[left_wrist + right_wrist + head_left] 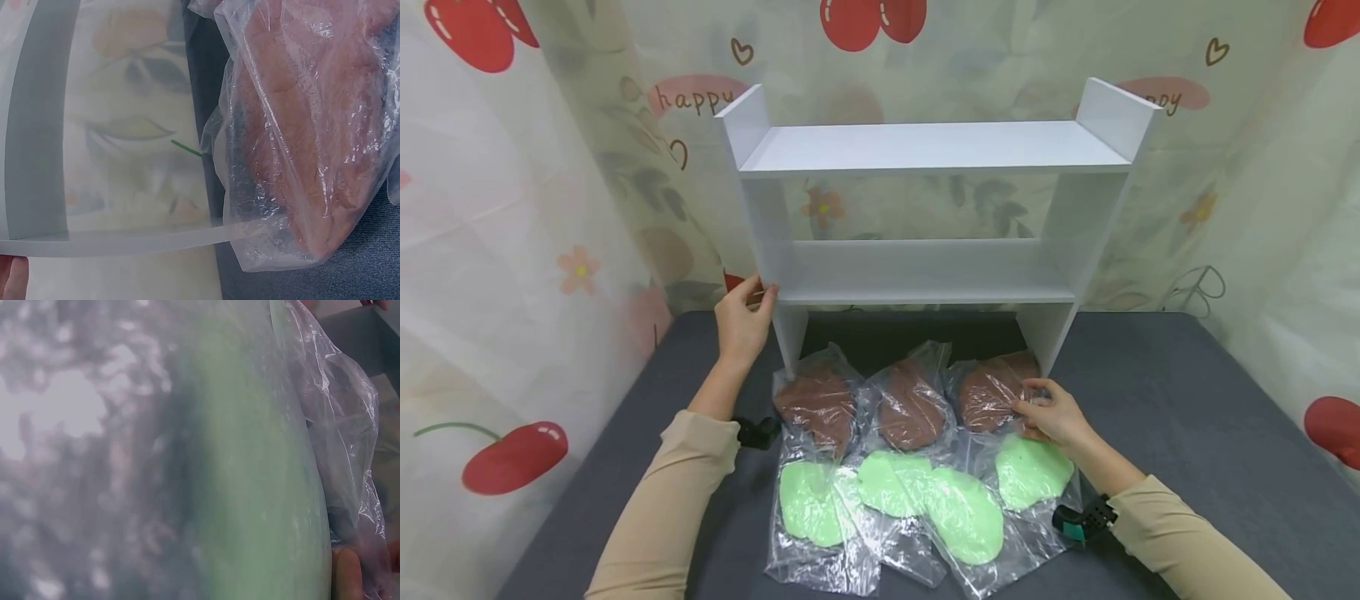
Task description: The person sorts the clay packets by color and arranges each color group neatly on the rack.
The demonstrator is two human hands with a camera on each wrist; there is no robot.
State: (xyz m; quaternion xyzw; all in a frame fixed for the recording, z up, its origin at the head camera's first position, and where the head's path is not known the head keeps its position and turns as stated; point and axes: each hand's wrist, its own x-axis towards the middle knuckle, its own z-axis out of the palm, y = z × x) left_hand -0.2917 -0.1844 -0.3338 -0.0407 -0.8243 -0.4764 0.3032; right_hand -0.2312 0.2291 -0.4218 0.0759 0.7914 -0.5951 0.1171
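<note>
A white shelf unit (925, 271) stands at the back of the table. My left hand (743, 325) grips the front edge of its left side panel, level with the middle board; only fingertips (14, 278) show in the left wrist view. Three clear plastic bags with brown, lumpy contents lie in a row at the shelf's foot: a left bag (816, 408), a middle bag (912, 408) and a right bag (988, 396). My right hand (1056, 414) pinches the right brown bag at its right side, just above a clear bag with a flat light-green piece (1033, 472).
More clear bags with light-green pieces (966, 517) lie overlapping in front of the brown ones. A dark grey cloth (1195, 400) covers the table. A printed curtain (1262, 208) hangs behind and on both sides, with a looped cord (1198, 287) at the back right.
</note>
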